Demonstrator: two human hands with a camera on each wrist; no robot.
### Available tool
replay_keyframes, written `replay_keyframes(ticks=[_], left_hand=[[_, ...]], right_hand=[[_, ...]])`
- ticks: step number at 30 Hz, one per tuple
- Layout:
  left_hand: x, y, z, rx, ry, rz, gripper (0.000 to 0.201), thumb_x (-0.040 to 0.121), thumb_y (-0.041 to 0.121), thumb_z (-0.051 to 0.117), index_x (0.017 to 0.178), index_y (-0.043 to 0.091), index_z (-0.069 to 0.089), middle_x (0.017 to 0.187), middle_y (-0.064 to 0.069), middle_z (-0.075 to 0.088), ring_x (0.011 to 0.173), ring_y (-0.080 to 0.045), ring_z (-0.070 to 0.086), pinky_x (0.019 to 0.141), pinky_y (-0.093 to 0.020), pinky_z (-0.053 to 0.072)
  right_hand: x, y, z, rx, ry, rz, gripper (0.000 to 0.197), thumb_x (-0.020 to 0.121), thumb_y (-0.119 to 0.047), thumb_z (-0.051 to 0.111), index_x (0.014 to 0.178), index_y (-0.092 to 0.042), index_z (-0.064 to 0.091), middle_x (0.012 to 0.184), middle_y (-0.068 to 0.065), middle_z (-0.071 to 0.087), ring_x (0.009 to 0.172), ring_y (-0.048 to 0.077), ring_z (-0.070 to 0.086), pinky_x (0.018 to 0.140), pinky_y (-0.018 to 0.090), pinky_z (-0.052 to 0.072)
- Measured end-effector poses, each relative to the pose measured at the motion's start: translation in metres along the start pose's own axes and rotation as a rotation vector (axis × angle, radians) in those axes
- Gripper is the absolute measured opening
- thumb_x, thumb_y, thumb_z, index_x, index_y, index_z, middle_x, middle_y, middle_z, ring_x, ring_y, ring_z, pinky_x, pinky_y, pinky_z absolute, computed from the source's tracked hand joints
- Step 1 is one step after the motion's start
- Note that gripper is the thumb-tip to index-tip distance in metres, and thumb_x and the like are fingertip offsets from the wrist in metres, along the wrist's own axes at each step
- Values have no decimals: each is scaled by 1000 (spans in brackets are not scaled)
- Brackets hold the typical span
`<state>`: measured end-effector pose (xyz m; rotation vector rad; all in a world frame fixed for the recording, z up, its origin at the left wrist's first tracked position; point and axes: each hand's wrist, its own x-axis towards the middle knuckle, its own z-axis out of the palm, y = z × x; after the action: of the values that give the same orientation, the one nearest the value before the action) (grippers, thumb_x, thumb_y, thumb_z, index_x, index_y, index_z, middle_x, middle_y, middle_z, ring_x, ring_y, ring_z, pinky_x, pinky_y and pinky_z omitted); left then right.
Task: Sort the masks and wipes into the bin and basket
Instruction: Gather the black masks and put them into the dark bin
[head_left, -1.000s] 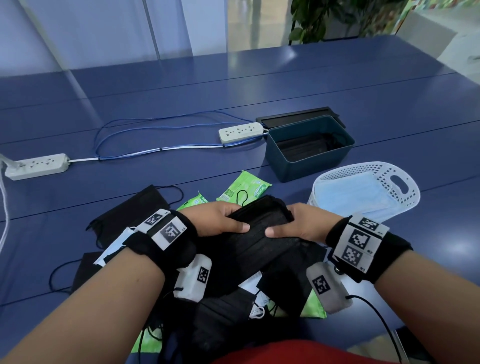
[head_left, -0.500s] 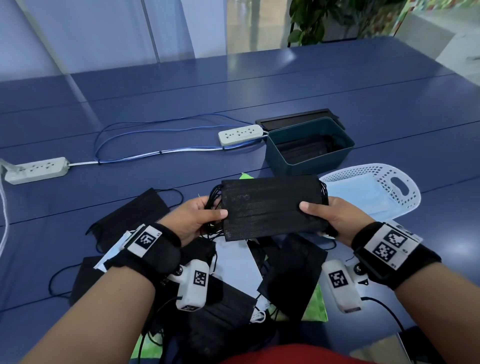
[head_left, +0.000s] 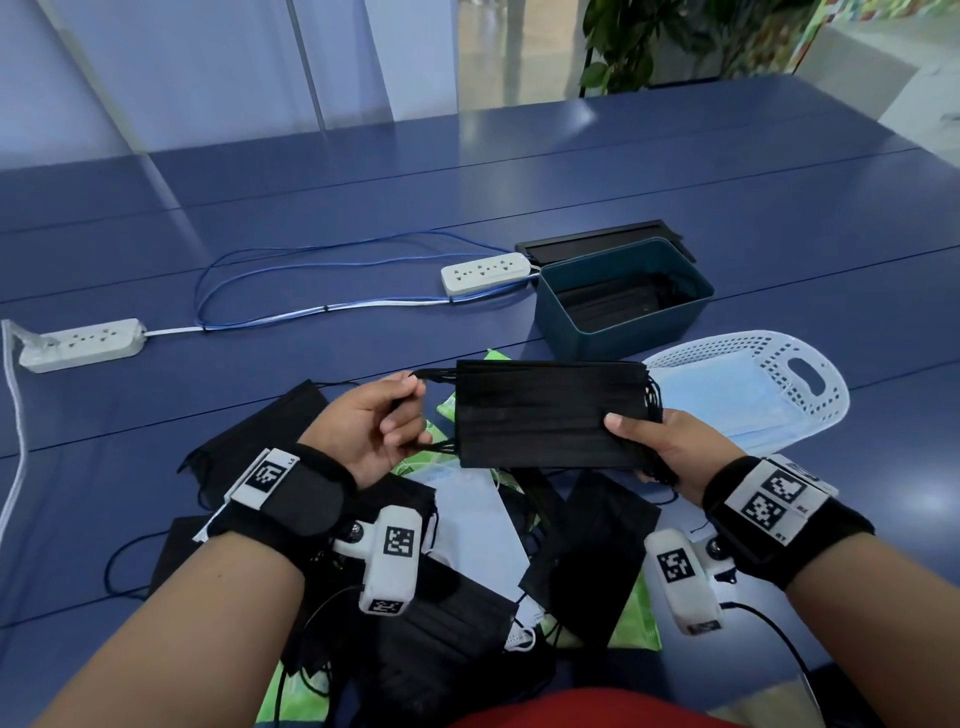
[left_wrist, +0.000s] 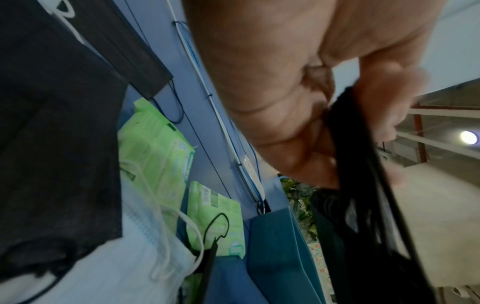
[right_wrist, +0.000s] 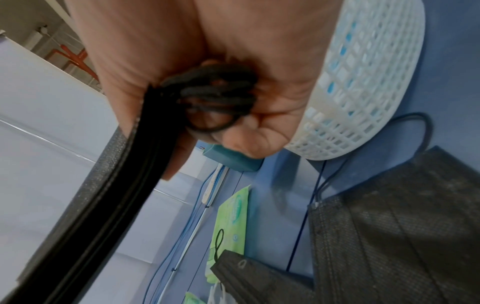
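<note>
Now both hands are holding the black mask stack (head_left: 545, 413), left hand (head_left: 379, 426) pinching loops, right hand (head_left: 657, 447) clamping its edge; dangling loops risk snagging the teal bin (head_left: 621, 332) rim

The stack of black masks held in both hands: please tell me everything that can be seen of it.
The stack of black masks is several flat rectangular masks pressed together; the right wrist view shows their layered edges. The material looks like pleated, matte fabric. It is held level in the air, above the pile on the table, in front of the teal bin. The right hand holds its right end with the bunched ear loops in its grip. The left hand pinches the left ear loops, pulled taut.
</note>
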<state>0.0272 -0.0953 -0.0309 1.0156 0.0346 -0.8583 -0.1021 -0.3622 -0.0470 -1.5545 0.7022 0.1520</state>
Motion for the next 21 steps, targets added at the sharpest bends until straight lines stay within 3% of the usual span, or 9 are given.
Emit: replay_keyframes(ticks=[3,5,9,13,15,16,18,19,21], left_hand=[[3,5,2,-50,-23,30,11,79,20,56,75,12,63,38,6,27,29,-5,21,39,-18,36],[4,8,-2,-156,-41,80,24,70,22,65,92,15,70,43,7,30,34,-5,16,38,-15,35],[7,11,-13,-222,-88,108,68,61,25,75,127,17,59,58,6,42,43,-5,35,46,-16,43],[13,10,-9,-169,-70,115,86,48,31,87,128,17,58,65,4,50,52,-9,41,53,-21,47],[18,11,-1,-160,-46,146,77,48,28,87,120,16,64,64,4,49,50,-9,42,55,-21,48],[21,12,6,-147,-31,165,62,54,24,84,114,15,68,62,4,47,49,-8,43,55,-21,49],[28,16,23,-85,49,215,22,78,15,65,100,14,69,58,4,45,46,-6,43,56,-20,52],[32,20,34,-36,82,222,13,88,10,54,94,15,64,56,5,45,45,-6,44,57,-20,54],[45,25,52,60,114,214,18,96,6,44,86,16,54,53,6,47,43,-5,47,60,-22,57]], right_hand=[[1,-1,-3,-4,-37,-11,25,91,-24,59,70,-10,53,45,-1,33,38,10,28,40,21,20],[0,-4,-10,7,-71,-43,27,90,-26,57,72,-7,54,46,-1,25,38,9,21,44,24,12],[-5,-20,-26,83,-88,-82,32,95,-19,47,66,-5,49,39,-6,27,34,7,24,39,17,18],[-6,-36,-45,151,-45,-134,26,97,-16,43,72,-11,49,42,-8,30,37,7,30,50,23,31],[-3,-49,-56,257,-11,-176,20,96,-9,41,81,-15,52,44,-8,35,39,6,35,50,25,42],[-1,-56,-62,314,17,-206,21,95,-4,41,86,-18,52,45,-7,38,40,6,38,49,25,46],[5,-75,-77,410,79,-279,28,94,1,39,88,-22,52,46,-5,42,42,8,44,50,24,50],[8,-84,-84,451,98,-312,29,94,1,37,85,-22,52,47,-5,43,43,8,45,52,25,52],[17,-102,-100,475,119,-346,28,95,-1,35,82,-19,53,47,-6,48,45,7,50,56,24,54]])
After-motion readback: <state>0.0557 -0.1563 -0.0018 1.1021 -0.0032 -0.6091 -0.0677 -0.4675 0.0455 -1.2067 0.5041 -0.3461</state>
